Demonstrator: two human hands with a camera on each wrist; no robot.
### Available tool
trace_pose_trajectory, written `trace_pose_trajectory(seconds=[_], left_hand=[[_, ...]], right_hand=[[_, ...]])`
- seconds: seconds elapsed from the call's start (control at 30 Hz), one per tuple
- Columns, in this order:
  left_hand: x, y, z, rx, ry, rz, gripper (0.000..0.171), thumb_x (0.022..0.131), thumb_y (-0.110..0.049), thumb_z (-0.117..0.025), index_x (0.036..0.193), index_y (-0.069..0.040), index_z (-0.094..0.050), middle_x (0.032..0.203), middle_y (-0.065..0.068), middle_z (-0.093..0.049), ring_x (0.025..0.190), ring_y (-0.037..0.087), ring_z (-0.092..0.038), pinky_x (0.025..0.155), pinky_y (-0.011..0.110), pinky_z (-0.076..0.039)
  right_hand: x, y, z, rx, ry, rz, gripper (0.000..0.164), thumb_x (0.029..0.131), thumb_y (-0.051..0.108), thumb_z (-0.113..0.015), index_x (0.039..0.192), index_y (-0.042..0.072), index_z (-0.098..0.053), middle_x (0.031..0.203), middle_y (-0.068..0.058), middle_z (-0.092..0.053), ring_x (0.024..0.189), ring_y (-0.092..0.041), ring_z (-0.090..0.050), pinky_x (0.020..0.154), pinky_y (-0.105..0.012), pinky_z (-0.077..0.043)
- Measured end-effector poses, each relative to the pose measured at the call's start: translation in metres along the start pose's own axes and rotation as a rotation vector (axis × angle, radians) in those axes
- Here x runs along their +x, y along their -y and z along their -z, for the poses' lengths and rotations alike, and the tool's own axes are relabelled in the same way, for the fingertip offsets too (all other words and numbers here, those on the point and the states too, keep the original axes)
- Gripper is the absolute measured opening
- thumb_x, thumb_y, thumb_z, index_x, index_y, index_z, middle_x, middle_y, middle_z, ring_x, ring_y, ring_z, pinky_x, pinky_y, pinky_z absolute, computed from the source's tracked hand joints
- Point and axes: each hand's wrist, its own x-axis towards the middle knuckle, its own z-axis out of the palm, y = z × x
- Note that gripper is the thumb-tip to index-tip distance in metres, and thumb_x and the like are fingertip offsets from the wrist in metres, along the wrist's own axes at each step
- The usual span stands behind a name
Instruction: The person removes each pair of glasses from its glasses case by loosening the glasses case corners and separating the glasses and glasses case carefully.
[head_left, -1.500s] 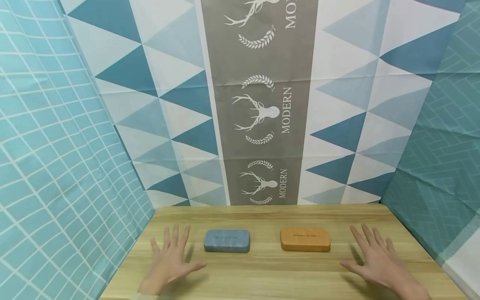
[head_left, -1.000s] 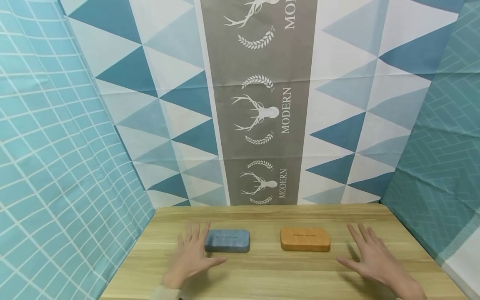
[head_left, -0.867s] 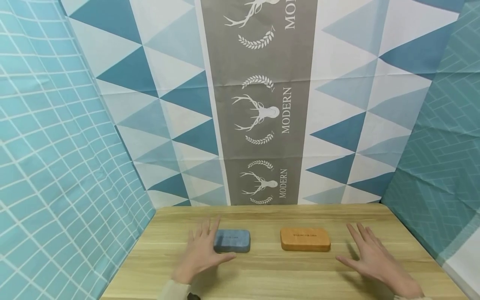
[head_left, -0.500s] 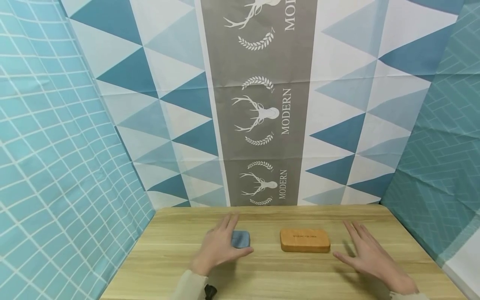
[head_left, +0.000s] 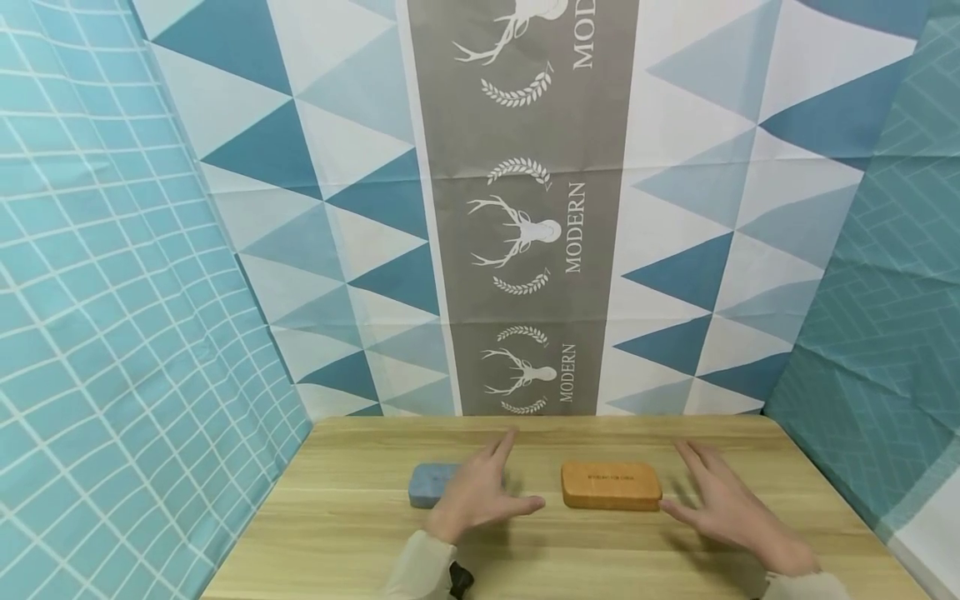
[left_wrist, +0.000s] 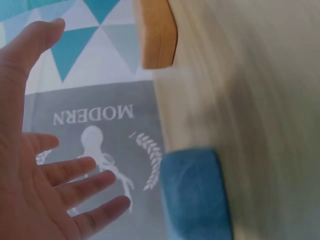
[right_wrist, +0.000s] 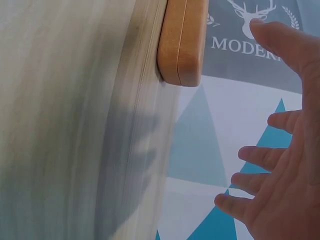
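Orange case [head_left: 611,492] stays put — left hand [head_left: 480,494] has come nearer.

Table [head_left: 600,546], by position

Left case [head_left: 429,483]: toward far edge, left of middle.
Right case [head_left: 611,486]: level with left case, apart, right of middle.
Back wall [head_left: 525,275]: behind far edge.
Left wall [head_left: 112,292], right wall [head_left: 892,333]: along side edges.

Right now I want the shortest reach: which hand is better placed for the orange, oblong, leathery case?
Probably the right hand: in the head view its thumb is by the right end of the orange case. The left hand is slightly farther off, partly covering the blue, rounded, leathery case.
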Motion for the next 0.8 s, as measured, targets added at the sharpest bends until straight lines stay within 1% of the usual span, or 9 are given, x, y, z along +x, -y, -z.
trace_pose_trajectory(seconds=[0.13,0.27,0.4,0.53,0.6,0.67,0.8], left_hand=[[0.006,-0.003,-0.014,-0.040,0.043,0.014,0.120,0.072,-0.068,-0.082,0.163,-0.013,-0.026,0.156,0.019,-0.048,0.134,0.040,-0.056,0.103,0.054,-0.052],[0.011,-0.006,-0.025,-0.009,0.083,0.018,0.121,0.069,-0.065,-0.086,0.161,-0.010,-0.030,0.154,0.019,-0.051,0.132,0.038,-0.058,0.103,0.051,-0.053],[0.014,-0.012,-0.032,0.037,0.089,0.019,0.119,0.068,-0.066,-0.086,0.159,-0.008,-0.036,0.151,0.016,-0.054,0.130,0.037,-0.060,0.102,0.050,-0.053],[0.019,-0.017,-0.037,0.040,0.094,0.028,0.116,0.068,-0.067,-0.085,0.156,-0.008,-0.041,0.149,0.015,-0.057,0.128,0.037,-0.060,0.098,0.052,-0.055],[0.021,-0.020,-0.040,0.023,0.101,0.034,0.114,0.068,-0.066,-0.086,0.155,-0.007,-0.043,0.148,0.016,-0.057,0.128,0.038,-0.061,0.097,0.052,-0.056],[0.023,-0.022,-0.043,-0.019,0.114,0.053,0.113,0.068,-0.064,-0.086,0.155,-0.006,-0.043,0.149,0.016,-0.057,0.129,0.038,-0.060,0.099,0.051,-0.055],[0.025,-0.025,-0.052,-0.154,0.137,0.110,0.111,0.068,-0.059,-0.088,0.155,-0.006,-0.043,0.151,0.015,-0.055,0.135,0.035,-0.056,0.106,0.050,-0.050]], right_hand=[[0.006,0.000,-0.005,0.037,0.014,0.016,0.093,0.085,0.037,-0.084,0.153,-0.007,-0.037,0.147,-0.037,-0.043,0.131,-0.058,-0.044,0.096,-0.074,-0.043],[0.011,-0.002,-0.012,0.078,0.025,0.046,0.088,0.085,0.024,-0.084,0.151,-0.011,-0.036,0.147,-0.037,-0.043,0.130,-0.059,-0.044,0.097,-0.074,-0.043],[0.016,-0.003,-0.017,0.106,0.054,0.043,0.088,0.086,0.024,-0.083,0.151,-0.011,-0.035,0.148,-0.038,-0.042,0.131,-0.061,-0.044,0.098,-0.074,-0.043],[0.019,-0.003,-0.023,0.128,0.075,0.035,0.087,0.086,0.020,-0.083,0.151,-0.010,-0.035,0.148,-0.039,-0.042,0.131,-0.061,-0.044,0.098,-0.074,-0.043],[0.020,-0.004,-0.026,0.136,0.083,0.034,0.086,0.083,0.015,-0.084,0.150,-0.010,-0.036,0.148,-0.038,-0.044,0.131,-0.060,-0.045,0.098,-0.073,-0.043],[0.021,-0.004,-0.029,0.146,0.089,0.028,0.085,0.081,0.010,-0.083,0.150,-0.009,-0.037,0.147,-0.037,-0.045,0.130,-0.060,-0.047,0.099,-0.073,-0.044],[0.021,-0.003,-0.034,0.161,0.109,0.007,0.086,0.079,0.008,-0.084,0.151,-0.006,-0.039,0.148,-0.035,-0.046,0.131,-0.058,-0.047,0.100,-0.072,-0.044]])
